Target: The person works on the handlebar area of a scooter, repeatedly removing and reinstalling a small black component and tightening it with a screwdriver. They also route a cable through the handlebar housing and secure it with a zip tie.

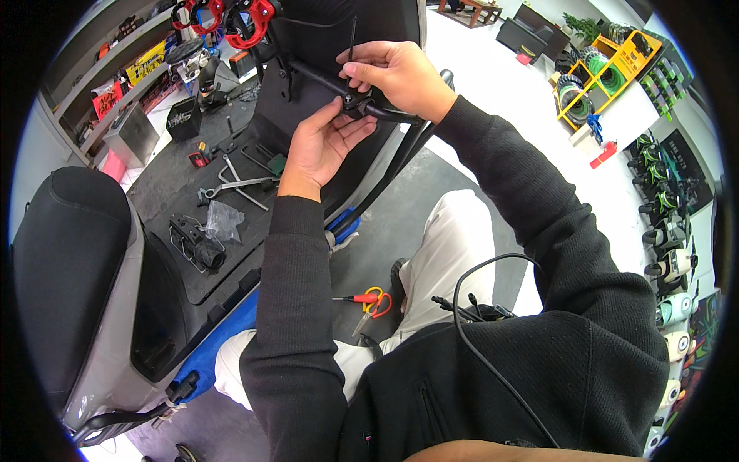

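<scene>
My right hand is closed, thumb and fingertips pinching a thin dark rod that stands almost upright, like a hex key; its lower end is hidden by the fingers. Just below, a small black clamp sits on a black tubular bar in front of a scooter's dark front panel. My left hand reaches up from beneath, its fingertips gripping the clamp from either side. The palm faces up and part of the clamp is covered by fingers.
On the scooter's footboard lie wrenches, a clear plastic bag and a black bracket. The seat rises at left. Yellow-handled scissors and a red-handled screwdriver are low between my legs. Red clamps hang above.
</scene>
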Available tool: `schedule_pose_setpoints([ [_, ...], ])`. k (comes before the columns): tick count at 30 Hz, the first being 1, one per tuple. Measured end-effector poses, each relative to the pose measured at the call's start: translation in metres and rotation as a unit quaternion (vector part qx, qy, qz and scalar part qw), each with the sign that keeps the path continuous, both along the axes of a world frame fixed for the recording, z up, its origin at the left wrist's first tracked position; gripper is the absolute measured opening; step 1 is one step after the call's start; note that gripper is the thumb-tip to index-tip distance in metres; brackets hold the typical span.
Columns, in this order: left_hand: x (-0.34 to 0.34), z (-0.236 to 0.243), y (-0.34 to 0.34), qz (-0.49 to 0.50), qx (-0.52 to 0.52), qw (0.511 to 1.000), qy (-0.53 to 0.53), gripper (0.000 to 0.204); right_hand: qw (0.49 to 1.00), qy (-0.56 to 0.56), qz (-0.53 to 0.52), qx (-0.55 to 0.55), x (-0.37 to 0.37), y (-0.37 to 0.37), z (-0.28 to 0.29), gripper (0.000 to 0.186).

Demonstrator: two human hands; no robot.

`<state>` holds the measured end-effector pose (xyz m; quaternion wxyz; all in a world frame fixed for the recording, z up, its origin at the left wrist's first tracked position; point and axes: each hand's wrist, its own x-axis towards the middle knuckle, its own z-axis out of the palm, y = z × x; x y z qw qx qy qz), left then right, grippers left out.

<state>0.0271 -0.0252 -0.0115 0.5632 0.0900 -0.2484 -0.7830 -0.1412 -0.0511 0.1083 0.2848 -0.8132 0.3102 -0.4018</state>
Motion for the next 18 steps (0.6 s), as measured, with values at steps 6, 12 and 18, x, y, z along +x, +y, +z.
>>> schedule_pose_setpoints([
  [6, -0.0003, -0.0004, 0.0002, -0.002, -0.009, 1.000, 0.004, 0.026, 1.000, 0.013, 0.012, 0.011, -0.0006, 0.0011, 0.0021, 0.025],
  [12, -0.0008, -0.0010, 0.0002, 0.001, -0.003, 1.000, 0.004, 0.026, 0.998, 0.052, 0.018, 0.000, -0.0044, 0.0038, 0.0052, 0.025],
  [18, -0.0016, -0.0019, 0.0011, 0.010, -0.016, 1.000, 0.000, 0.030, 0.997, 0.074, 0.035, -0.014, -0.0051, 0.0032, 0.0073, 0.026],
])
